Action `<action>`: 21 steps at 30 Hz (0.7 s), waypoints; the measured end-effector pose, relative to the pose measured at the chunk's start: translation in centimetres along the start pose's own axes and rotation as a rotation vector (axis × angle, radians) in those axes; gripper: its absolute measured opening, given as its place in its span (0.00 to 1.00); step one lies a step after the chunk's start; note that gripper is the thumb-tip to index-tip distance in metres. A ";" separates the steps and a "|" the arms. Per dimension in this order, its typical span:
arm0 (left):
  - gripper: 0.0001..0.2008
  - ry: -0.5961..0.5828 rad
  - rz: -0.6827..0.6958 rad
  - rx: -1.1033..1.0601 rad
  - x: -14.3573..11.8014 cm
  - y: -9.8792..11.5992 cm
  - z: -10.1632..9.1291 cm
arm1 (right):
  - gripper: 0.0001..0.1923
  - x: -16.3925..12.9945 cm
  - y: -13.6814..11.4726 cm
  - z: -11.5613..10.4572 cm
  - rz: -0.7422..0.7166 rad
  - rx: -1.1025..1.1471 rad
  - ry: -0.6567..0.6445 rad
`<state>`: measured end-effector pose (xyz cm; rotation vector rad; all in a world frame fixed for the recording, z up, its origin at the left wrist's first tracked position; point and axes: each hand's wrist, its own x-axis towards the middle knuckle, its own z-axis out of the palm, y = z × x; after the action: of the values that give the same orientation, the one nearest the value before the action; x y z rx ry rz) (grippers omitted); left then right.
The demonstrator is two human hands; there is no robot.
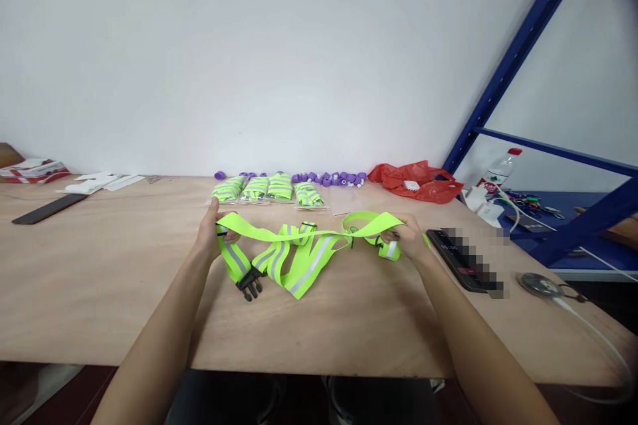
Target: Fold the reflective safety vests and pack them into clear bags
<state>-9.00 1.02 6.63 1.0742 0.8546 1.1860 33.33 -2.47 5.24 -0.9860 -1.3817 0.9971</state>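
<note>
A neon yellow-green reflective strap (309, 264) with silver stripes stretches between my two hands above the table. My left hand (210, 234) is closed on one part of it, thumb pointing up. My right hand (406, 238) grips the other side, with a short folded piece of the strap hanging under the fingers. Loose loops sag between the hands and seem to rest on the wood. A black side-release buckle (250, 283) hangs at the lower left of the strap. A small black slider shows on one of the middle loops.
Behind the strap lie several bagged reflective straps (280, 187), purple caps (329, 178) and a red plastic bag (416, 180). A phone (457, 260) and a round device with a cable (539, 284) lie at right. A dark flat bar (50, 208) and white papers (94, 182) are at left. Blue metal posts (513, 56) stand right.
</note>
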 end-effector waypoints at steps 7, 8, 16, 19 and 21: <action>0.29 0.067 0.068 -0.019 -0.1 0.5 0.7 | 0.10 -0.1 -0.6 0.9 -0.030 -0.032 0.043; 0.29 0.066 0.053 -0.037 -0.3 0.9 0.8 | 0.09 0.0 -1.0 0.8 -0.026 -0.040 0.043; 0.14 -0.068 0.164 -0.285 -3.6 6.7 -0.6 | 0.18 -0.8 -7.7 -2.6 0.220 0.076 -0.258; 0.16 -0.067 0.305 -0.226 -4.9 9.3 -0.9 | 0.22 -1.0 -10.1 -3.7 0.223 0.112 -0.358; 0.20 -0.052 0.372 -0.132 -5.5 10.9 -0.7 | 0.22 -1.0 -11.7 -3.8 0.228 0.065 -0.371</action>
<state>-13.88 -3.90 16.74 1.1804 0.5398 1.4941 36.96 -6.82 16.24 -0.9559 -1.5486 1.4430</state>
